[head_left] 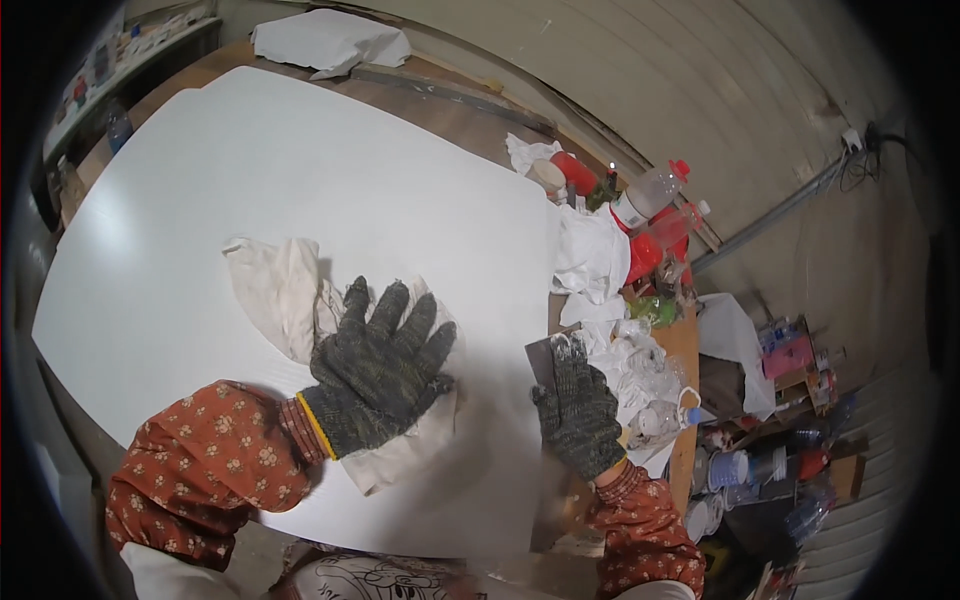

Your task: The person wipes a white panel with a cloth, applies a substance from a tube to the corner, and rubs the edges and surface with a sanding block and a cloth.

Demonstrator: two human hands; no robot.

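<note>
My left hand (385,360), in a dark grey knit glove with a yellow cuff edge, lies with fingers spread on a crumpled off-white cloth (275,290). Beneath the cloth is a large, glossy white panel (200,180) with rounded corners. Over by the panel's right edge, my right hand (580,415), gloved alike, is closed on a flat, dark grey scraper (543,362). White smears show where the fingers meet it, and the hand hides its rear part. Both forearms wear orange flowered sleeves.
Right of the panel, a wooden table (684,400) carries clear plastic wrap (640,365), white paper (590,250), a bottle with a red cap (650,195) and other bottles. More white sheeting (330,42) lies at the far edge. Shelves of mixed containers (728,468) stand further right.
</note>
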